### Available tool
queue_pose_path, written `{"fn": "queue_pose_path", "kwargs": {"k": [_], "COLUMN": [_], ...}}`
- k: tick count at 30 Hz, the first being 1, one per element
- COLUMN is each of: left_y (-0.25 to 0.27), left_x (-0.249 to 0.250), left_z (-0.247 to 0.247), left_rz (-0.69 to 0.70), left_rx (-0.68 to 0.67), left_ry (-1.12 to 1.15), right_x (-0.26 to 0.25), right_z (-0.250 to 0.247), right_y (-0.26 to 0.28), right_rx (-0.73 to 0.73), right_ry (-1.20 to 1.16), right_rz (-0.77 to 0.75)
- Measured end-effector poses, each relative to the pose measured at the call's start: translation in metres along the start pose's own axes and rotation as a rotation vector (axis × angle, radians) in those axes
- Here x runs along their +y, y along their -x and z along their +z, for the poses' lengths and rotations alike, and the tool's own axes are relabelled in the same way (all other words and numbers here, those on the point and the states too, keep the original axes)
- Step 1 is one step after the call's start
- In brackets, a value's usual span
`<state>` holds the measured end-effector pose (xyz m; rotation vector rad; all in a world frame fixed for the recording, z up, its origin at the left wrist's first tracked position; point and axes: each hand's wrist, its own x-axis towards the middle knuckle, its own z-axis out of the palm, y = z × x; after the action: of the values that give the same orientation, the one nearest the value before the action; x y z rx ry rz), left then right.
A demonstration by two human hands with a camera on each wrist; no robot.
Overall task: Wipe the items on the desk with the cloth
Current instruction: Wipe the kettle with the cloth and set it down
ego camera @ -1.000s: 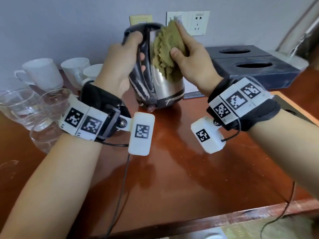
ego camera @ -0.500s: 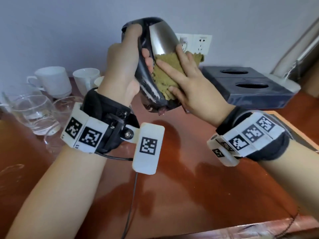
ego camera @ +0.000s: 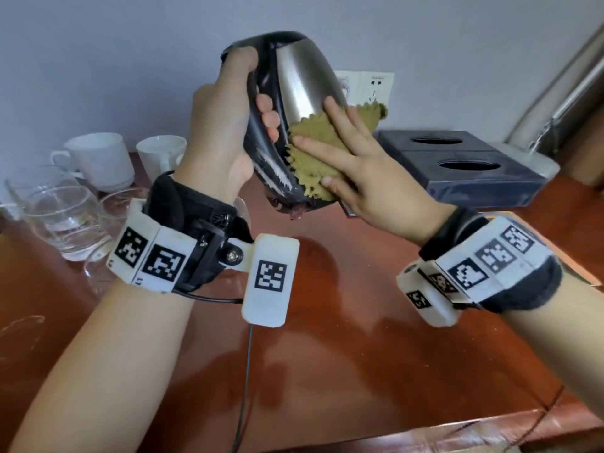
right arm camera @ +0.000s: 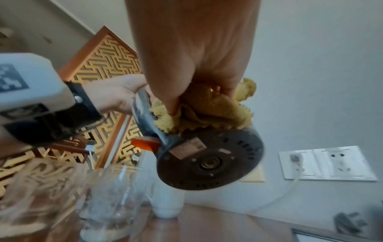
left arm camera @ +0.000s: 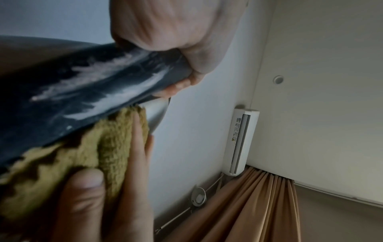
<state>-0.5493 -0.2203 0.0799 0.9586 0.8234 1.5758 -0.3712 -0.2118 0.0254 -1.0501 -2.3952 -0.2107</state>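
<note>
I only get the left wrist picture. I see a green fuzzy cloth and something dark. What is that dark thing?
Observer: It's the black handle of a shiny steel electric kettle, gripped by the left hand.
Child: Is the kettle standing on the desk?
Observer: No, it is lifted and tilted above the reddish wooden desk.
Child: Can you see underneath it?
Observer: Yes, the right wrist view shows its round dark base, with the cloth pressed just above by the right hand.
</note>
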Motion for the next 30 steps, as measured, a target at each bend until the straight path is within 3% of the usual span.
{"fn": "queue_pose_path", "kwargs": {"k": [3,6,8,10,12,15,19,21,23,26,30], "left_y": [-0.001,-0.001,0.0,0.001,0.001,0.0,-0.002,-0.001,-0.002,-0.005,-0.004], "left_x": [0.001,0.002,0.003,0.005,0.007,0.006,-0.002,-0.004,-0.006,-0.01,-0.013], "left_z": [-0.001,-0.001,0.0,0.0,-0.001,-0.003,-0.001,0.0,0.0,-0.001,-0.001], "left_rz": [0.006,-0.022,-0.042,-0.052,-0.045,-0.025,-0.027,-0.049,-0.064,-0.041,-0.004], "left_rx": [-0.015,-0.013,-0.02,-0.03,-0.032,-0.026,-0.028,-0.041,-0.063,-0.121,-0.14], "left_ry": [0.023,0.048,0.055,0.077,0.071,0.052,0.075,0.101,0.128,0.115,0.049], "right_x": [0.005,0.018,0.026,0.028,0.018,-0.005,-0.026,-0.023,-0.013,0.012,0.047], "right_z": [-0.007,-0.025,-0.037,-0.043,-0.043,-0.026,0.012,0.014,0.006,-0.014,-0.023], "right_y": [-0.011,-0.045,-0.064,-0.068,-0.058,-0.033,-0.015,-0.019,-0.029,-0.041,-0.032], "right_rx": [0.094,0.238,0.262,0.238,0.225,0.247,0.141,0.213,0.325,0.406,0.329], "right_ry": [-0.124,-0.302,-0.429,-0.566,-0.601,-0.549,-0.057,0.052,-0.043,-0.45,-0.743], "right_rz": [0.073,0.302,0.477,0.557,0.524,0.312,0.124,0.089,0.108,0.301,0.692]}}
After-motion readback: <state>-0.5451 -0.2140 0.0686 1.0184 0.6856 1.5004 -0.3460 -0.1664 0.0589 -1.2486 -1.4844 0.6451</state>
